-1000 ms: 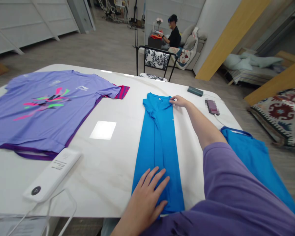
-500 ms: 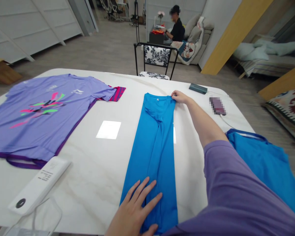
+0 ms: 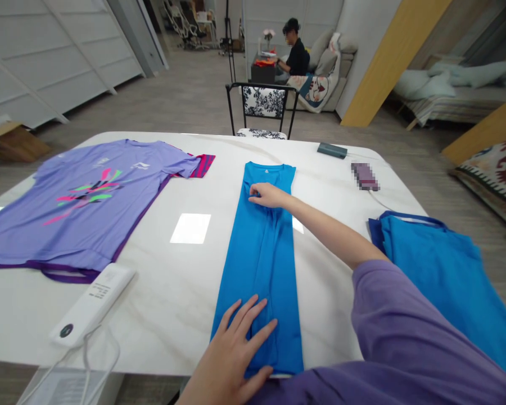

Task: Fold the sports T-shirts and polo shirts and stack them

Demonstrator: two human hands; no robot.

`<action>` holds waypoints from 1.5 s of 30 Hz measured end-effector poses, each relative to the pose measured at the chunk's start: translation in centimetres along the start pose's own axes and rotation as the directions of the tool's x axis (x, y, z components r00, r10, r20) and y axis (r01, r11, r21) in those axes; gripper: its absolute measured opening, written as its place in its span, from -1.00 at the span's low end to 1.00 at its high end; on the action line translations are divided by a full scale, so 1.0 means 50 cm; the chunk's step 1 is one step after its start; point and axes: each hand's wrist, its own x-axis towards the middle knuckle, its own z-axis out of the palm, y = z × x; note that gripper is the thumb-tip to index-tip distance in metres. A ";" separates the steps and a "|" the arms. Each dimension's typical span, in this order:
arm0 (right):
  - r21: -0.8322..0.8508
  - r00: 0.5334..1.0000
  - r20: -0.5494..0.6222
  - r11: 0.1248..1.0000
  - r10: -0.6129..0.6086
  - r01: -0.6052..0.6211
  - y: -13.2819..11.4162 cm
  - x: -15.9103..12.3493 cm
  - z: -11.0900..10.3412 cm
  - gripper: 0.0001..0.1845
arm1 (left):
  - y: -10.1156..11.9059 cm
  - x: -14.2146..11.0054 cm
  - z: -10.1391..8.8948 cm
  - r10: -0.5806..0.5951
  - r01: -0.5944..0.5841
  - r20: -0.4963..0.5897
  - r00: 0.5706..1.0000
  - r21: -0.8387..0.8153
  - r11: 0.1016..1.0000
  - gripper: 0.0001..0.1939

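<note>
A blue T-shirt [image 3: 247, 253], folded into a long narrow strip, lies lengthwise on the white table [image 3: 160, 304] with its collar at the far end. My left hand [image 3: 238, 343] rests flat on the near end of the shirt, fingers spread. Just below the collar, my right hand [image 3: 270, 196] has its fingers curled and pinched at the shirt's folded upper layer. The fingertips partly hide the cloth they hold.
To the left lies a purple T-shirt [image 3: 122, 197] over other garments, with a white power strip [image 3: 95, 304] and cable nearby. On the right are folded blue clothes [image 3: 438, 253], a phone [image 3: 365, 176] and a dark power bank [image 3: 332, 150]. A chair [image 3: 263, 104] stands beyond; a person [image 3: 297, 56] sits farther back.
My right hand has moved from the shirt's far right collar corner leftward and nearer, onto the fabric below the collar. My left hand stays flat on the near end. The view has shifted slightly.
</note>
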 end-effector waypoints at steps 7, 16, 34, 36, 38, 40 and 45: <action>0.139 0.986 -0.142 0.984 -0.093 0.113 -0.101 -0.186 -0.016 -0.58 | -0.002 -0.062 -0.004 0.030 -0.030 -0.008 1.000 0.000 1.000 -0.03; -0.112 0.993 0.014 0.987 -0.117 0.118 -0.328 -0.716 0.189 0.18 | -0.082 -0.173 0.035 0.044 -0.033 -0.135 0.990 0.078 0.996 -0.18; -0.084 0.850 -0.423 0.920 0.316 -0.383 -0.452 -0.738 0.375 -0.80 | 0.064 -0.109 0.025 -0.039 0.015 -0.234 0.971 -0.104 0.994 -0.71; -0.023 0.854 -0.405 0.930 0.326 -0.366 -0.458 -0.722 0.370 -0.84 | 0.073 -0.101 0.033 -0.065 0.038 -0.242 0.968 -0.112 0.993 -0.72; 0.026 0.857 -0.398 0.938 0.328 -0.347 -0.471 -0.706 0.363 -0.87 | 0.077 -0.101 0.038 -0.096 0.066 -0.254 0.962 -0.122 0.990 -0.73; 0.073 0.877 -0.380 0.955 0.293 -0.288 -0.489 -0.690 0.357 -0.88 | 0.078 -0.101 0.041 -0.141 0.102 -0.270 0.952 -0.151 0.983 -0.69; 0.182 0.950 -0.302 0.983 0.073 -0.017 -0.527 -0.664 0.335 -0.80 | 0.068 -0.098 0.039 -0.334 0.260 -0.304 0.892 -0.259 0.930 -0.80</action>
